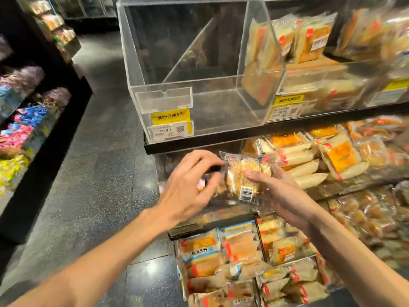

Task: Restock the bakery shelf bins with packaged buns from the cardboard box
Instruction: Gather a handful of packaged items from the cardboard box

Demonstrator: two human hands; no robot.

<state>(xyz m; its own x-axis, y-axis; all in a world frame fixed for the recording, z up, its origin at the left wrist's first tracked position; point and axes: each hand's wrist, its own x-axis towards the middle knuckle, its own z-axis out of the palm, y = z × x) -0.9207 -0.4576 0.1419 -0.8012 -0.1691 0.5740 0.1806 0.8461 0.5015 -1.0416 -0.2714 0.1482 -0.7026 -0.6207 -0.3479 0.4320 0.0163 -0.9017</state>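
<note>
1. One packaged bun (pixel 242 178) sat between both hands in front of the middle shelf: round, golden and crusty inside a crinkled clear plastic wrapper with a white barcode label.
2. The right hand (pixel 285 193) cupped the packet from beneath, thumb pressed on top of the bun, fingers curled around the wrapper.
3. The left hand (pixel 188 185) was at the packet's left end, fingers loosely curved with the tips at the wrapper's edge; motion blur hid whether they actually pinched it.
4. Above, a clear acrylic bin (pixel 192 69) stood bare inside, its walls rigid and glossy, with a slanted divider panel and two yellow price tags (pixel 170 117) counted on the front row.
5. The neighbouring bin (pixel 314 63) held square, soft-looking cake slices in plastic packets.
6. Lower shelves carried heaps of wrapped pastries (pixel 309 160), some long and pale, others orange-topped.
7. The floor (pixel 99 151) was dark, speckled and polished.
</note>
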